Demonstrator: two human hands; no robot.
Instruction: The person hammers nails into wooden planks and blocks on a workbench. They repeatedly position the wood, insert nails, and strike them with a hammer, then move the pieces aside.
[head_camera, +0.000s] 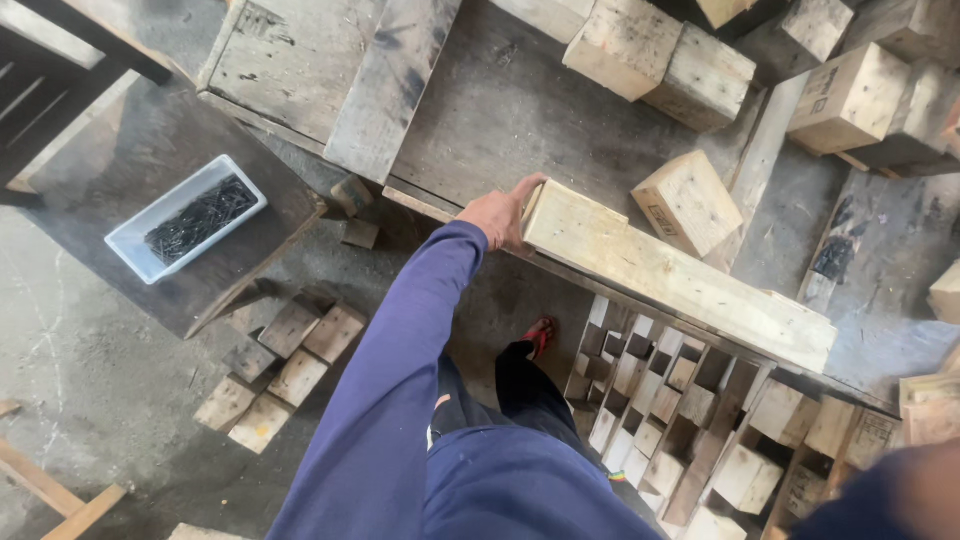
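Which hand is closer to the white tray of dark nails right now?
Left. The left hand grips the end of the long pale wooden beam, to the right of the white rectangular tray of dark nails. The right hand is not clearly visible; only a blurred sleeve shows at the bottom-right corner.

dark wooden workbench (520, 110) with pale wood blocks (688, 203) and a beam (680, 275)

Right hand lost at the frame's corner

Only a blurred sleeve (880, 495) shows there; the left hand (503, 213) hides its fingers behind the long beam (680, 275).
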